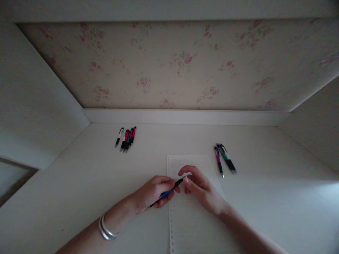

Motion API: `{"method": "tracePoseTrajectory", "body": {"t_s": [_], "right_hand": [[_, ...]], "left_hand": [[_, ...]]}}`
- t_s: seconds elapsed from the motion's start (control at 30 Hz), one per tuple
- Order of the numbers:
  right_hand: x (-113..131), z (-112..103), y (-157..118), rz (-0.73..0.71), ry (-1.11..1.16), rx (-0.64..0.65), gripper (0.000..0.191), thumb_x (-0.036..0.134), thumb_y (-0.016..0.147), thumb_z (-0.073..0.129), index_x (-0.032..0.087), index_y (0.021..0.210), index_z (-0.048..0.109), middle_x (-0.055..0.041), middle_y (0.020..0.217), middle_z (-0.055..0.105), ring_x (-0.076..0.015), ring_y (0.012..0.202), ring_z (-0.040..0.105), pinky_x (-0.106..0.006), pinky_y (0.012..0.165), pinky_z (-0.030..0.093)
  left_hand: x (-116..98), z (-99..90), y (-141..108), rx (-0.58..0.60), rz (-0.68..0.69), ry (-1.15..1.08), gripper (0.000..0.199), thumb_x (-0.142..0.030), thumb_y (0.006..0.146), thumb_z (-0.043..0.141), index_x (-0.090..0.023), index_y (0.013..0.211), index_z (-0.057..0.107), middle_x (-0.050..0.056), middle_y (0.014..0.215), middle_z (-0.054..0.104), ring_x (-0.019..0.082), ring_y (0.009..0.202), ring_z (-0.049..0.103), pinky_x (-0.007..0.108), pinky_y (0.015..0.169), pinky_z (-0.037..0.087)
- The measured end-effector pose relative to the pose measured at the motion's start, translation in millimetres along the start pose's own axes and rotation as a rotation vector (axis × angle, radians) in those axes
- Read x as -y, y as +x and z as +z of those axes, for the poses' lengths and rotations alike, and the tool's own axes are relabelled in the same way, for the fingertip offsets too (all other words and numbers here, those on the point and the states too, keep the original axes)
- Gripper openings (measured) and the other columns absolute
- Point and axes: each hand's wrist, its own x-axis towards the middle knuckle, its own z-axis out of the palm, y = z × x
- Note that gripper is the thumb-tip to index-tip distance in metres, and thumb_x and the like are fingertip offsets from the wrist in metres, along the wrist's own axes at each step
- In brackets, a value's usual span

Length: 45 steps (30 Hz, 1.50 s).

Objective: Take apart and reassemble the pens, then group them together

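A blue pen with a black grip [166, 193] lies in my left hand [160, 190], whose fingers and thumb are wrapped round it. Its tip points up and to the right. My right hand [198, 187] is at that tip, with the thumb and a bent finger close to it and the index finger curved above; whether these fingers grip the tip is hard to make out. Both hands are over a sheet of punched, lined paper [196, 225] with faint writing near its top.
Several pens, pink, green and white [128, 139], lie at the back left of the white desk [92, 183]. A purple pen [218, 160] and green pens [227, 158] lie right of the paper. Behind stands a floral wall panel [182, 67].
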Motion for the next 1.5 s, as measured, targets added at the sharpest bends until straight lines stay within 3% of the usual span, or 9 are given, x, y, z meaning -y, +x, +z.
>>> {"method": "tracePoseTrajectory", "body": {"t_s": [0.2,0.47,0.67,0.87,1.13,1.5], "right_hand": [[-0.9,-0.7,3.2,0.025,-0.106,-0.034,0.039,0.056,0.091,0.055,0.018,0.081,0.060,0.0022,0.063,0.052,-0.0111,0.053,0.048,-0.025,0.051,0.038],[-0.8,-2.4,1.1,0.025,0.043,-0.050,0.031,0.049,0.086,0.065,0.018,0.091,0.064,0.0021,0.064,0.055,-0.0122,0.057,0.051,-0.026,0.054,0.041],[-0.7,-1.8,1.4,0.036,0.077,-0.052,0.041,0.053,0.085,0.064,0.019,0.107,0.061,-0.0008,0.077,0.062,-0.0125,0.061,0.054,-0.027,0.057,0.045],[-3.4,-0.3,2.6,0.052,-0.024,-0.074,0.038,0.056,0.089,0.058,0.019,0.080,0.058,0.0023,0.063,0.055,-0.0113,0.056,0.049,-0.025,0.053,0.039],[-4.5,-2.8,1.3,0.007,0.090,-0.028,0.034,0.053,0.088,0.062,0.020,0.092,0.060,0.0004,0.073,0.059,-0.0125,0.063,0.050,-0.026,0.058,0.040],[0.4,-1.6,0.4,0.006,0.034,-0.031,0.032,0.052,0.087,0.062,0.020,0.091,0.060,0.0031,0.065,0.052,-0.0127,0.060,0.049,-0.026,0.056,0.038]], "left_hand": [[-1.8,0.7,-1.4,-0.011,-0.045,0.005,0.036,-0.048,0.087,0.058,-0.013,0.090,0.064,-0.006,0.061,0.047,0.004,0.041,0.033,0.018,0.036,0.018],[1.0,-3.0,-0.5,0.010,-0.029,-0.025,0.037,-0.050,0.087,0.059,-0.013,0.090,0.063,-0.006,0.061,0.047,0.004,0.041,0.031,0.019,0.036,0.018],[0.8,-2.5,-0.4,0.002,-0.016,-0.016,0.033,-0.045,0.089,0.057,-0.013,0.090,0.064,-0.005,0.063,0.047,0.004,0.041,0.032,0.018,0.035,0.019],[1.2,-2.9,-0.3,0.005,-0.037,-0.014,0.034,-0.046,0.088,0.058,-0.013,0.090,0.064,-0.005,0.063,0.047,0.004,0.041,0.032,0.017,0.036,0.019],[1.5,-3.4,-0.4,0.012,-0.018,-0.012,0.037,-0.048,0.089,0.057,-0.012,0.092,0.065,-0.005,0.062,0.047,0.004,0.042,0.032,0.018,0.036,0.019],[0.6,-2.5,-1.2,0.015,-0.008,-0.001,0.036,-0.049,0.088,0.057,-0.013,0.091,0.064,-0.006,0.058,0.045,0.005,0.040,0.031,0.018,0.035,0.018]]}}
